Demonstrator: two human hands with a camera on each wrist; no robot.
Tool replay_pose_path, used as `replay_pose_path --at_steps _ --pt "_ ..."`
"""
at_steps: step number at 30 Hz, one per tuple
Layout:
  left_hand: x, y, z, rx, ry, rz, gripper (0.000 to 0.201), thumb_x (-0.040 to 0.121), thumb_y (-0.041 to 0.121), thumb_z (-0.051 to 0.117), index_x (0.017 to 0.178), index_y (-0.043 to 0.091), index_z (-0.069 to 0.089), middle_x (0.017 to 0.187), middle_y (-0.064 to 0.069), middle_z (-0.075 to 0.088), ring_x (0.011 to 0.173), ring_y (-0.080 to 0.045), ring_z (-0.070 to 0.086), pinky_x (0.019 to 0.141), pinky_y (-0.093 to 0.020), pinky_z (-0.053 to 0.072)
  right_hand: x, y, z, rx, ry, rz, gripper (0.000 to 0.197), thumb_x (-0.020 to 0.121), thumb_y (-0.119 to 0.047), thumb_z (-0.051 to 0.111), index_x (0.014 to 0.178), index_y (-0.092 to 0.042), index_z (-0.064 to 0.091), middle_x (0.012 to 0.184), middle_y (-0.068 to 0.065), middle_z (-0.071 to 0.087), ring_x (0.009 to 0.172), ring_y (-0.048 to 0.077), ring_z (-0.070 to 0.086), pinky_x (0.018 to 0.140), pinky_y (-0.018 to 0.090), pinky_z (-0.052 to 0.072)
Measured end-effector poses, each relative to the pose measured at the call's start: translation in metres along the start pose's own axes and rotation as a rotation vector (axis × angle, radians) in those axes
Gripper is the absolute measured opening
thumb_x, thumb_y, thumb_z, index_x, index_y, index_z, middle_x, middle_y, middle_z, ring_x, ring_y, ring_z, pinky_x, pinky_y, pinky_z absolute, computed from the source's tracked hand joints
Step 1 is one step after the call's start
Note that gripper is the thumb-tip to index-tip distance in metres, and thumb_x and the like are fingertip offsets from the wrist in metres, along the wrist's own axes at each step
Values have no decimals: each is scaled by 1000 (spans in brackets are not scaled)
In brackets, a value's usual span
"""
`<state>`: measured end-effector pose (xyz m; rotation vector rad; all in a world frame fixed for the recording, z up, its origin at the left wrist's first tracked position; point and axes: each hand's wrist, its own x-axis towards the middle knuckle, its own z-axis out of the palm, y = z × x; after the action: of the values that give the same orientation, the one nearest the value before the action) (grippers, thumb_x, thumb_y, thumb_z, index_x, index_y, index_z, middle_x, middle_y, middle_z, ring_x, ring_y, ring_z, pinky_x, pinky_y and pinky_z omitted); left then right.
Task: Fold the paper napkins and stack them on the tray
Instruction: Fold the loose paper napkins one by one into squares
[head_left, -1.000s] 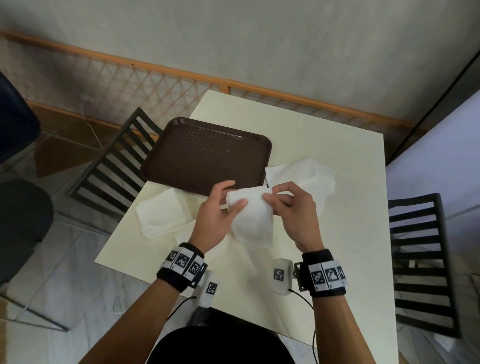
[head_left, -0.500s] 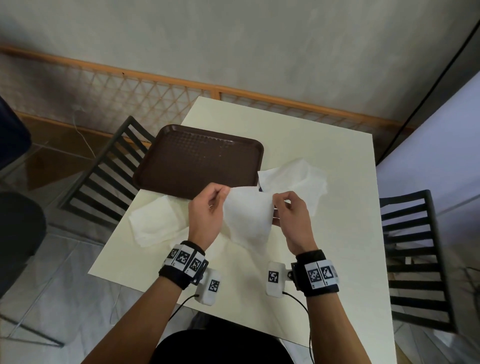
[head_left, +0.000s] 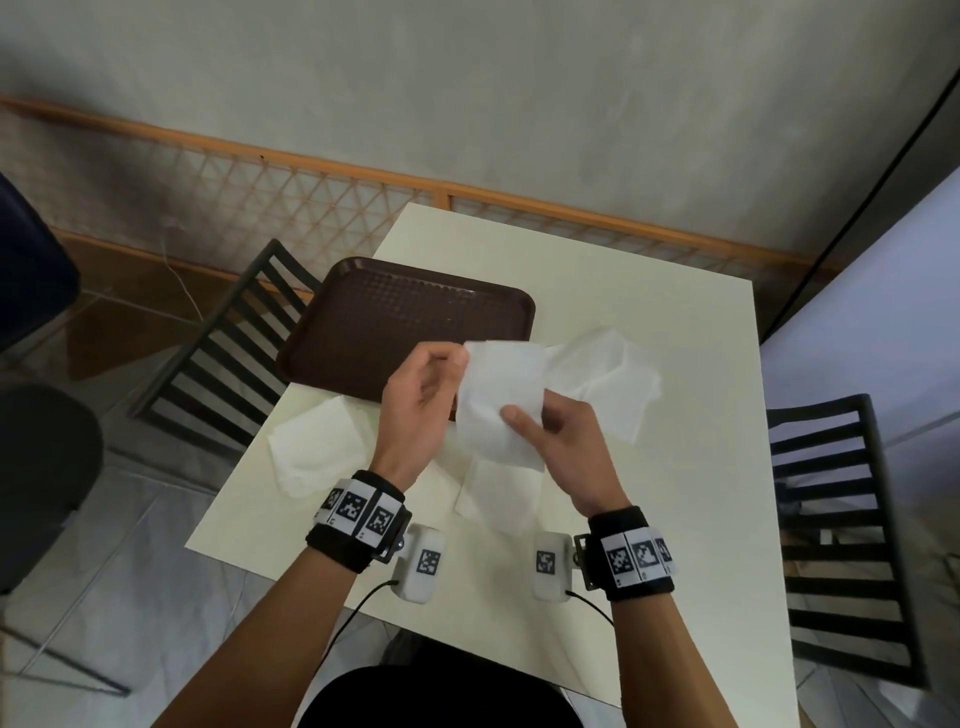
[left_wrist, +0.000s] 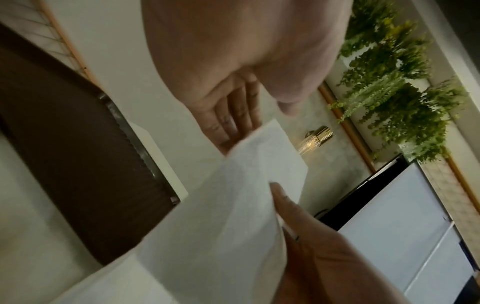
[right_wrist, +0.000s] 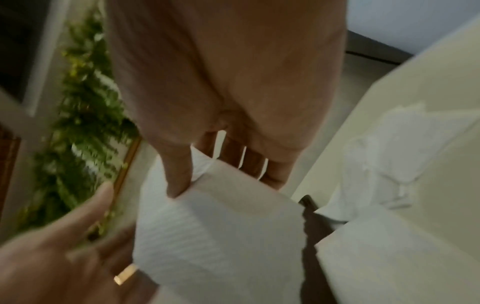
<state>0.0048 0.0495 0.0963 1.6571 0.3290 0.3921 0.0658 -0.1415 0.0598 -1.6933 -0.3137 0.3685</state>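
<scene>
A folded white napkin (head_left: 498, 395) is held up over the near edge of the brown tray (head_left: 395, 322). My right hand (head_left: 524, 415) pinches its right side, thumb on the front and fingers behind; the right wrist view shows that thumb pressing the napkin (right_wrist: 221, 236). My left hand (head_left: 454, 364) is at the top left corner. In the left wrist view its fingers (left_wrist: 233, 121) lie straight behind the napkin (left_wrist: 233, 205) and the thumb stands just off the paper. The tray holds nothing.
Three more napkins lie on the cream table (head_left: 675, 519): one left of my hands (head_left: 317, 447), a crumpled one to the right (head_left: 608, 374), one under my hands (head_left: 498, 493). Black chairs stand left (head_left: 223, 353) and right (head_left: 841, 519).
The napkin went from hanging between two pinching hands to being held higher. My right thumb moved down onto its face, and my left thumb came off the corner.
</scene>
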Motion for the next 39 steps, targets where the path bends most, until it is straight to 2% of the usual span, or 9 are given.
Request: replay_pose_path --at_steps 4,9,13,17,24,28,34,36,39 --pt "-7 8 -10 47 -228 -86 32 93 31 82 122 20 72 109 4 82 103 -14 79 89 -37 66 -2 -17 -3 130 40 -53 19 104 -23 77 119 -15 83 116 4 83 111 32 78 96 55 63" --pt "-13 11 -21 14 -177 82 11 100 7 75 109 11 78 102 -2 82 97 -21 78 87 -37 64 -3 -23 -9 157 30 -181 18 100 -1 76 115 -5 84 113 4 84 106 20 78 89 35 60" --pt "-17 15 -30 10 -203 173 24 98 -12 67 106 6 80 103 -2 80 100 -23 76 87 -31 61 -3 -21 -10 201 41 -258 31 94 19 66 96 -5 86 111 12 82 110 31 75 94 45 57" --pt "-22 19 -37 -49 -202 151 22 101 -10 63 108 3 79 106 -5 79 106 -22 75 88 -29 61 1 -17 -3 306 32 -217 30 97 10 66 91 -12 87 113 22 80 115 47 72 104 61 53" --pt "-31 25 -53 -9 -205 173 26 104 -10 58 109 5 79 105 -2 78 104 -24 74 89 -30 60 -1 -21 16 460 -39 -139 27 95 7 63 85 -8 83 102 26 77 95 36 70 85 40 55" --pt "-37 25 -65 66 -210 204 31 104 -11 57 106 9 80 105 -3 78 101 -29 73 91 -39 60 -1 -24 24 486 -108 -129 46 100 20 52 80 -10 81 116 27 78 106 38 73 88 39 57" --pt "-46 23 -83 230 -218 314 28 99 -11 64 100 10 82 104 2 75 100 -24 73 86 -29 57 2 -24 37 505 -186 -59 41 96 16 44 76 -5 72 121 29 76 114 40 71 94 47 51" --pt "-49 22 -88 334 -221 347 27 97 -9 67 98 13 82 102 5 74 97 -21 74 83 -32 60 1 -28 42 443 -188 -95 25 89 11 42 83 0 64 122 29 75 117 42 68 98 48 49" --pt "-54 20 -92 468 -232 377 24 93 -2 68 95 17 82 99 9 74 93 -15 73 80 -33 59 -2 -38 63 -1 -148 -316 20 106 -5 47 100 -8 66 120 6 76 119 25 68 102 36 51"
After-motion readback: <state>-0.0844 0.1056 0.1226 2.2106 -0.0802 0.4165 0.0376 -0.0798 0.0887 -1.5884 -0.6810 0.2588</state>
